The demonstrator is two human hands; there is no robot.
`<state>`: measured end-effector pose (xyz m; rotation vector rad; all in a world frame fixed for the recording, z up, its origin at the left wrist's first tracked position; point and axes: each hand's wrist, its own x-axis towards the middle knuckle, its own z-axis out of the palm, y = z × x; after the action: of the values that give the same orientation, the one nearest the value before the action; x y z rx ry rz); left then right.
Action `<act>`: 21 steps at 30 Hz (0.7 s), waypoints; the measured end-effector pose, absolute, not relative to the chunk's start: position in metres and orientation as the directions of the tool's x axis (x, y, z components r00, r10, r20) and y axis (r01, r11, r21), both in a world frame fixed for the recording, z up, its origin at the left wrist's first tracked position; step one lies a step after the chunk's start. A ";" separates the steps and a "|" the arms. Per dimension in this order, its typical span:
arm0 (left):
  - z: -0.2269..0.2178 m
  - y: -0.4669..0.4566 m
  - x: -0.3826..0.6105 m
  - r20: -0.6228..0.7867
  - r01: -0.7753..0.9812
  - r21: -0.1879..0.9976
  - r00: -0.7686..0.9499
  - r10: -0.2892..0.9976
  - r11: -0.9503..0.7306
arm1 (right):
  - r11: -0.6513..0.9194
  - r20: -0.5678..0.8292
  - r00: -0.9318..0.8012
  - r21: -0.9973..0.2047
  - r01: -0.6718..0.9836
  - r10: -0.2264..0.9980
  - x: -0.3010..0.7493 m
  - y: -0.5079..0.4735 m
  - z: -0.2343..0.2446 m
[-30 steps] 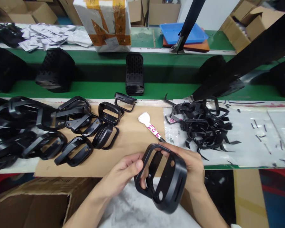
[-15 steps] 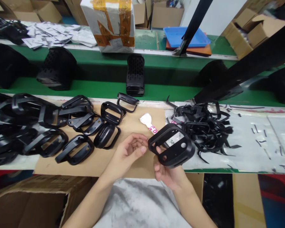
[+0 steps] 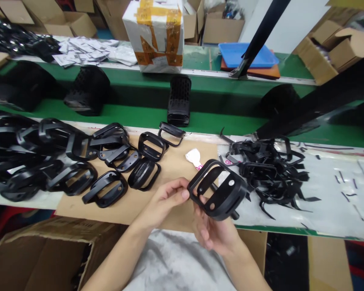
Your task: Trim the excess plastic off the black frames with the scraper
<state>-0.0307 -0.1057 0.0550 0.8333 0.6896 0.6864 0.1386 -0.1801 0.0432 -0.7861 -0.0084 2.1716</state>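
A black plastic frame with a raised loop, slots and round holes is up in front of me, tilted. My left hand pinches the left edge of its loop between thumb and fingers. From below, my right hand grips the same frame, its fingers partly hidden behind it. A dark rod pokes out under the frame's right side; its other end and what holds it are hidden. Beyond the frame, a white-wrapped piece with pink print lies on the cardboard sheet.
Similar black frames are heaped to the left. Thin black plastic offcuts pile up at right. Behind runs a green channel holding black perforated housings. A black slanting post crosses the right side. An open carton stands lower left.
My left hand has closed onto the frame's left edge, where it was apart before. The frame has tilted slightly, and the dark rod's end now shows beneath. The view has shifted a little left.
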 end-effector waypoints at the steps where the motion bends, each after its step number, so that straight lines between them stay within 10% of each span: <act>1: 0.056 -0.106 -0.031 -0.267 -0.296 0.807 0.590 0.762 0.511 | -0.688 -0.509 -0.509 -0.261 -0.678 0.694 0.138 -0.181 0.044; 12: 0.074 -0.103 -0.038 -0.294 -0.393 0.718 0.576 0.762 0.574 | -0.678 -0.472 -0.489 -0.459 -0.574 0.733 0.134 -0.181 0.049; 21: 0.116 -0.109 -0.188 0.060 -0.354 0.935 0.120 0.991 -0.014 | -0.502 -0.512 -0.001 -0.843 -0.194 0.859 0.221 -0.169 0.030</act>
<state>-0.1879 -0.1093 0.1158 1.0259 0.8325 1.2908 0.2211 -0.1692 0.0298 -1.4554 -0.7262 1.6295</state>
